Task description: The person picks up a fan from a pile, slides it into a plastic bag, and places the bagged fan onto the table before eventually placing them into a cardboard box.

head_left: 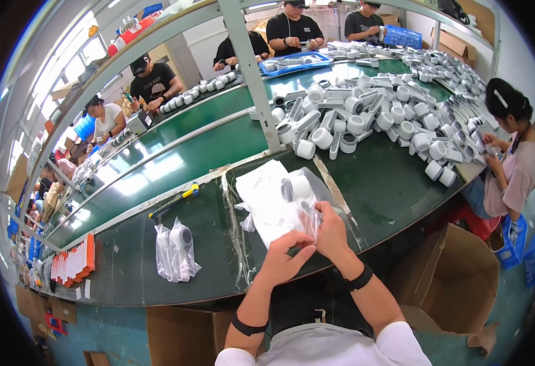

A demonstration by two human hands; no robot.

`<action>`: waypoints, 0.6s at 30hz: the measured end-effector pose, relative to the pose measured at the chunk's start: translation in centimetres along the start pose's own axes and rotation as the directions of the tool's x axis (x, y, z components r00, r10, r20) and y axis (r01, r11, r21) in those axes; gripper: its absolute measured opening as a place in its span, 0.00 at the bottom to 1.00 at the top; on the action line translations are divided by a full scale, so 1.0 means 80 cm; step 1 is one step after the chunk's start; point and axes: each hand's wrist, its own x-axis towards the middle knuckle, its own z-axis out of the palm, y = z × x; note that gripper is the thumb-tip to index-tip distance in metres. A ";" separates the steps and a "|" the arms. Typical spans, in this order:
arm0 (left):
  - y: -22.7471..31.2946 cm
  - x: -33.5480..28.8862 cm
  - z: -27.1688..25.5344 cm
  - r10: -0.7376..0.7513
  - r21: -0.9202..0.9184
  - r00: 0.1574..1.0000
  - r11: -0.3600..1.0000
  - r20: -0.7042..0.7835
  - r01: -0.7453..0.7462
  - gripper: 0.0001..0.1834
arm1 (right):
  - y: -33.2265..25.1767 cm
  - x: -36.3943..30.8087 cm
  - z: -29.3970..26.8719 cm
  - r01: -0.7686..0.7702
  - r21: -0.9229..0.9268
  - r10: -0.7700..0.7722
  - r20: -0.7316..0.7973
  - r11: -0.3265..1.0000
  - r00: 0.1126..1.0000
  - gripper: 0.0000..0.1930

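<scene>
Both my hands meet over a clear plastic bag (307,210) at the near edge of the green table (389,183). My left hand (283,259) pinches the bag's lower edge. My right hand (330,229) grips the bag's side, fingers closed on the film. Inside the bag lies a white cylindrical plastic part (296,186). Under it spreads a stack of white flat bags (264,195). Black bands circle both wrists.
A bagged white part (176,247) lies to the left. A yellow-handled tool (175,201) rests beyond it. A heap of white parts (371,116) covers the far right table. Open cardboard boxes (456,280) stand by my right. Other people work along the conveyor.
</scene>
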 end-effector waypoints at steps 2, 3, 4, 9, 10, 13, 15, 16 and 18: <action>-0.013 -0.007 0.003 -0.181 -0.120 0.965 0.980 -0.191 0.160 0.05 | -0.006 -0.001 0.006 -0.033 0.025 0.033 0.004 0.999 0.999 0.21; -0.024 -0.009 0.004 -0.367 -0.266 0.863 0.921 -0.347 0.285 0.07 | -0.011 -0.003 0.007 -0.077 0.112 0.075 0.017 0.991 0.997 0.22; -0.028 -0.003 -0.001 -0.326 -0.238 0.847 0.940 -0.419 0.245 0.14 | -0.015 -0.006 0.008 -0.124 0.195 0.120 0.032 0.973 0.992 0.22; -0.026 0.010 0.001 -0.556 -0.591 0.791 0.737 -0.255 0.327 0.23 | 0.003 -0.021 0.049 -0.094 0.460 0.025 0.153 0.883 0.988 0.23; -0.027 0.008 -0.003 -0.558 -0.591 0.790 0.736 -0.253 0.330 0.23 | 0.000 -0.022 0.050 -0.096 0.459 0.028 0.154 0.883 0.988 0.23; -0.036 0.000 -0.012 -0.536 -0.648 0.802 0.714 -0.263 0.265 0.23 | -0.012 -0.027 0.053 -0.331 0.615 0.120 0.359 0.716 0.925 0.21; -0.028 -0.004 -0.011 -0.524 -0.650 0.790 0.727 -0.317 0.221 0.22 | -0.018 -0.032 0.048 -0.280 0.598 0.063 0.356 0.751 0.932 0.21; -0.024 -0.008 -0.013 -0.510 -0.645 0.772 0.744 -0.379 0.175 0.21 | -0.032 -0.035 0.041 -0.225 0.584 0.000 0.359 0.780 0.933 0.21; -0.018 -0.012 -0.022 -0.499 -0.615 0.730 0.777 -0.468 0.137 0.19 | -0.052 -0.039 0.017 -0.289 0.576 0.042 0.403 0.764 0.914 0.24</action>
